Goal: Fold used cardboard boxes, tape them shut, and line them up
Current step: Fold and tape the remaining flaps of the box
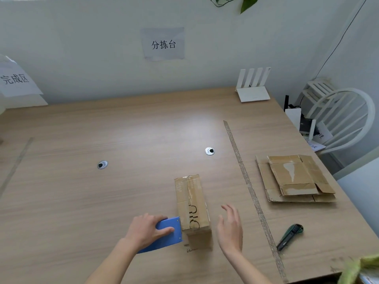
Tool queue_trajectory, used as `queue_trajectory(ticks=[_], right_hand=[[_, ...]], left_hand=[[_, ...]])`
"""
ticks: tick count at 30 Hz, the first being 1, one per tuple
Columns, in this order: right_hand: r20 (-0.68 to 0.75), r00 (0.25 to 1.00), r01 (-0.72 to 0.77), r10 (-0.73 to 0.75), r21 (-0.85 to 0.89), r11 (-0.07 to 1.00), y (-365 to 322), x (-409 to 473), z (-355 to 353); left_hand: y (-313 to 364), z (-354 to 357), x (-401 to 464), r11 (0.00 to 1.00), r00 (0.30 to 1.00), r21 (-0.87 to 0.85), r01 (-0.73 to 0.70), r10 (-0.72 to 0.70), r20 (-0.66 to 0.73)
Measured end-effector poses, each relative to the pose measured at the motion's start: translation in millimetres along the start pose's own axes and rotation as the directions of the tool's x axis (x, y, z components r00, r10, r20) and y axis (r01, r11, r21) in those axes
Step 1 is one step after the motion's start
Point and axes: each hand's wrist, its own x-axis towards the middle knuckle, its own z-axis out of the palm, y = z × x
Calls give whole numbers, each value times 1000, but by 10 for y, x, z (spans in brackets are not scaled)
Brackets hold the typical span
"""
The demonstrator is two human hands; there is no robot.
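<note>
The left hand (148, 230) grips the blue tape dispenser (164, 235) against the near end of the folded cardboard box (192, 208) at mid-table, likely to tape its seam, while the right hand (230, 229) hovers open beside it, ready to steady it; flattened boxes (295, 178) wait far right.

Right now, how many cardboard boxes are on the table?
3: one folded box between the hands, and two flattened boxes stacked at right, the smaller on the larger. More may lie hidden underneath.

Wall sign (163, 44) far beyond both hands reads "分拣台". Paper sign (15, 78), far left of the hands, reads "完成区".
</note>
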Motion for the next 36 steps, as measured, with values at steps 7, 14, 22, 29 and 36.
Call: queue_trajectory(ticks=[7,14,22,29,36], right_hand=[[584,703,597,-406,-174,783,-313,182,358],[585,721,613,-372,-289,735,6,200,457],[694,665,595,-275,-271,757,-173,228,341],[710,655,597,-260,-275,754,-173,226,327],[714,651,592,-257,-265,761,-196,212,320]], left_hand=[[15,-8,14,998,999,-38,45,-45,-3],[-34,-13,43,997,998,-72,17,-12,67],[-115,-134,88,986,989,-164,32,-8,145],[-146,-226,91,986,989,-167,2,23,147],[-182,-214,48,1000,988,-10,-25,26,150]])
